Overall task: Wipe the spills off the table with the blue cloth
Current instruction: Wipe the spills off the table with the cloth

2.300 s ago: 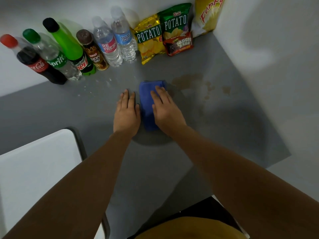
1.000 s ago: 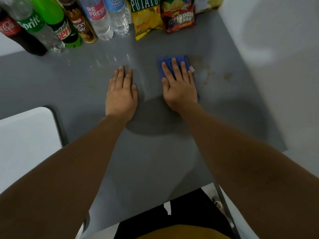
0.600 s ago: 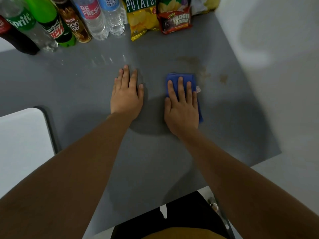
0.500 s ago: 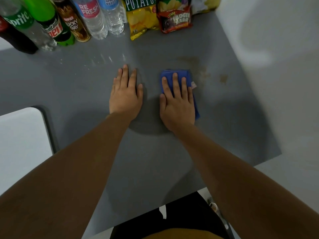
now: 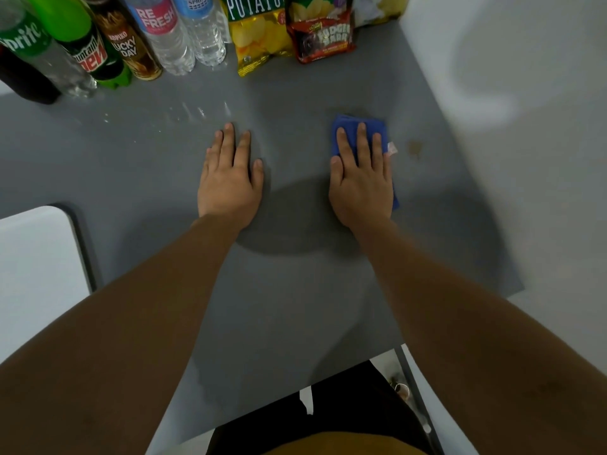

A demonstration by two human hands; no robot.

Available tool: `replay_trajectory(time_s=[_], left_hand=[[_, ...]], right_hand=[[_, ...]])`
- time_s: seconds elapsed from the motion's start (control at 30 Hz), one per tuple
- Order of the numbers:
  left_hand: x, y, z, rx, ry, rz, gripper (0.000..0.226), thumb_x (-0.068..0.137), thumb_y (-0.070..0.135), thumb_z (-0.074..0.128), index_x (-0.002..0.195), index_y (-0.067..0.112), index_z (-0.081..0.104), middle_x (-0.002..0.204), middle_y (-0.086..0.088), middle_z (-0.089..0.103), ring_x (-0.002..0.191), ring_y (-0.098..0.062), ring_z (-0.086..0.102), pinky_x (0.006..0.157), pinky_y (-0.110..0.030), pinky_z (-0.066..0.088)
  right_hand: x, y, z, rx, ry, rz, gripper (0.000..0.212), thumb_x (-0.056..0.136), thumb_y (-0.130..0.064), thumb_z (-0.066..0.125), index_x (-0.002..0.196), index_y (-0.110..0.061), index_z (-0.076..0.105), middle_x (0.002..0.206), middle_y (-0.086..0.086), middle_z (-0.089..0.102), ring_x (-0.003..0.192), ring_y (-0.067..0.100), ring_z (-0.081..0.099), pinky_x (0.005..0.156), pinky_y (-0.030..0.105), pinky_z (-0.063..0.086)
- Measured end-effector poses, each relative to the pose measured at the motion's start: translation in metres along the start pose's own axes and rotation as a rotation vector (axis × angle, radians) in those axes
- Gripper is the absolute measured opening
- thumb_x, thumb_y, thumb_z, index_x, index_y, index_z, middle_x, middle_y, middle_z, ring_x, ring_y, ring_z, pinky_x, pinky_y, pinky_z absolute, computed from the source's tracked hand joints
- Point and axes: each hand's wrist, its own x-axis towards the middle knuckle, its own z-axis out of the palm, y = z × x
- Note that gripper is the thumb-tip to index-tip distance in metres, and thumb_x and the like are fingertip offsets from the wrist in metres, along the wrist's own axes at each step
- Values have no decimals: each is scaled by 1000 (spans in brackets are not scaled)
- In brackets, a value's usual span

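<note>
A folded blue cloth (image 5: 353, 126) lies on the grey table (image 5: 295, 290), right of centre. My right hand (image 5: 361, 182) presses flat on top of it, fingers together, covering most of it. A small brown spill spot (image 5: 415, 147) sits just right of the cloth. Clear wet droplets (image 5: 197, 111) glisten on the table above my left hand (image 5: 230, 182), which rests flat and empty on the bare surface.
Soda and water bottles (image 5: 154, 37) line the table's far edge, with chip bags (image 5: 259, 34) and a Fudgee Barr pack (image 5: 323, 39) beside them. A white wall (image 5: 525, 126) borders the right side. A white chair (image 5: 36, 274) stands at the left.
My right hand has slid the cloth rightward and a little farther away over the brown stain, most of which is gone. My left hand has stayed flat in place.
</note>
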Motion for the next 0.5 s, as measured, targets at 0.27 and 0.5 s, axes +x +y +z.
replay_trajectory(time_s=[0.27, 0.5], left_hand=[[0, 2, 0, 12, 7, -9, 58, 107, 40, 29, 160, 17, 26, 168, -11, 16, 156, -28, 11, 127, -42, 10], [1, 2, -1, 15, -6, 0, 57, 107, 39, 31, 159, 15, 27, 168, -13, 16, 156, -30, 12, 127, -44, 11]], right_hand=[[-38, -35, 10, -14, 10, 38, 63, 106, -53, 17, 162, -27, 8, 171, 4, -1, 157, 28, -4, 127, 47, -1], [-3, -28, 7, 14, 12, -91, 62, 104, -54, 22, 161, -29, 19, 170, 3, 11, 157, 30, 6, 126, 48, 4]])
